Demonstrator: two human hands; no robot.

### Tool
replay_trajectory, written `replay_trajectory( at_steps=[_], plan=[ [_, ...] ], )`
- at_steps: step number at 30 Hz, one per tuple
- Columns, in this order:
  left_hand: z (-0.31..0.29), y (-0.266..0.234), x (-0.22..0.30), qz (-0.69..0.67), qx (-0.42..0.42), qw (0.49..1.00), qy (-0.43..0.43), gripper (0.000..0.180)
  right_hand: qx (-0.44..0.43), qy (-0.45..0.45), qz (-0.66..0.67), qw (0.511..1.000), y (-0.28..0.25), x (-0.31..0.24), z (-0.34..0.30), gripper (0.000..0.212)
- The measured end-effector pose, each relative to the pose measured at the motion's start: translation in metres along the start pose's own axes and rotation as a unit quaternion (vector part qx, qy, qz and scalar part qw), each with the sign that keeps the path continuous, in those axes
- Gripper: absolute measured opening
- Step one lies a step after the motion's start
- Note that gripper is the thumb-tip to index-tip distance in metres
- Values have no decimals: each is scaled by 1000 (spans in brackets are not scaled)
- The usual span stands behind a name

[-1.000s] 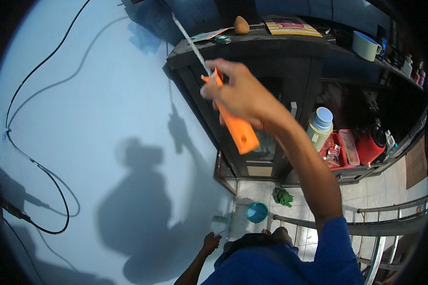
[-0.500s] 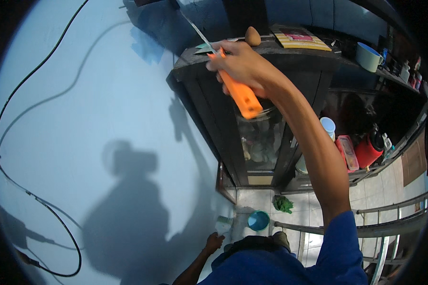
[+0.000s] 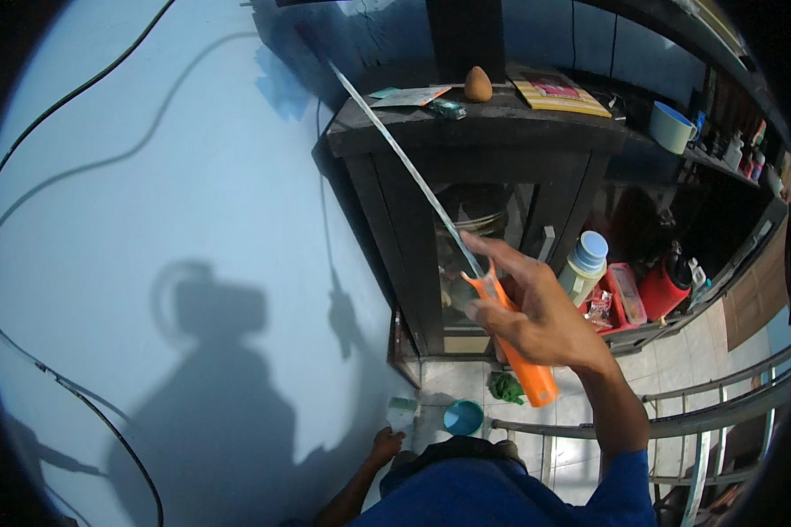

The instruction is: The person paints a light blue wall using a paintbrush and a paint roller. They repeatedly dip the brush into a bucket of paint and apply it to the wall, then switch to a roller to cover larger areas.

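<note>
My right hand (image 3: 536,312) is wrapped round the orange handle of a paint roller (image 3: 404,162), in front of the dark cabinet. The roller's long metal rod slants up and left to the wall above the cabinet top, and its far end is lost in shadow. Low down, my left hand (image 3: 385,445) grips a wide paintbrush (image 3: 402,409) with pale greenish bristles, close to the light blue wall (image 3: 220,176). A darker blue patch (image 3: 281,83) marks the wall near the rod's far end.
The dark cabinet (image 3: 475,132) carries papers (image 3: 413,96), a brown egg-shaped object (image 3: 478,84) and a booklet (image 3: 558,92). A teal bucket (image 3: 463,417) and green cloth (image 3: 506,387) lie on the tiles. Metal railing (image 3: 677,426) stands right; a black cable (image 3: 88,85) hangs left.
My right hand has come down and to the right with the roller, from the cabinet's top to its lower front. My left hand still holds the brush low by the wall.
</note>
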State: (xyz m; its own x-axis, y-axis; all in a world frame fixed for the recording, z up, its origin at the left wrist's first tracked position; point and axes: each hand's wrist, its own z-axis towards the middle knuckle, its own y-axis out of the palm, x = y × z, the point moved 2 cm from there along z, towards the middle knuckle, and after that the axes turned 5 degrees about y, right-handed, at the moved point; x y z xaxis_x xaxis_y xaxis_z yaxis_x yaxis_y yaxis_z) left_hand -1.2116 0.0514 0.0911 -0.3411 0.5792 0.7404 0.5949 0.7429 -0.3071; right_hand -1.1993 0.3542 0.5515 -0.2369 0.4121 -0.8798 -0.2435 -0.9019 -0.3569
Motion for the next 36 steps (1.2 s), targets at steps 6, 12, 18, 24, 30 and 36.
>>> replay_trajectory(
  at_steps=[6,12,18,24,30,36],
  plan=[
    [-8,-1,21,31,-33,998,50,23,-23,66,15,997,-15,-21,12,56],
    [0,7,-12,-53,-31,997,47,20,-44,65,-1,997,-9,-8,-29,57],
    [-9,20,-8,-90,-44,995,26,20,-56,94,-3,994,-20,-14,-12,59],
    [-17,25,3,-18,-27,999,35,22,-53,42,-16,998,-22,3,-44,61],
    [-14,22,-12,-68,-17,997,28,22,-58,71,-3,996,-25,-8,-15,60],
    [-24,15,-14,-33,12,999,-5,19,-57,6,3,998,-16,12,-47,61]
  ],
)
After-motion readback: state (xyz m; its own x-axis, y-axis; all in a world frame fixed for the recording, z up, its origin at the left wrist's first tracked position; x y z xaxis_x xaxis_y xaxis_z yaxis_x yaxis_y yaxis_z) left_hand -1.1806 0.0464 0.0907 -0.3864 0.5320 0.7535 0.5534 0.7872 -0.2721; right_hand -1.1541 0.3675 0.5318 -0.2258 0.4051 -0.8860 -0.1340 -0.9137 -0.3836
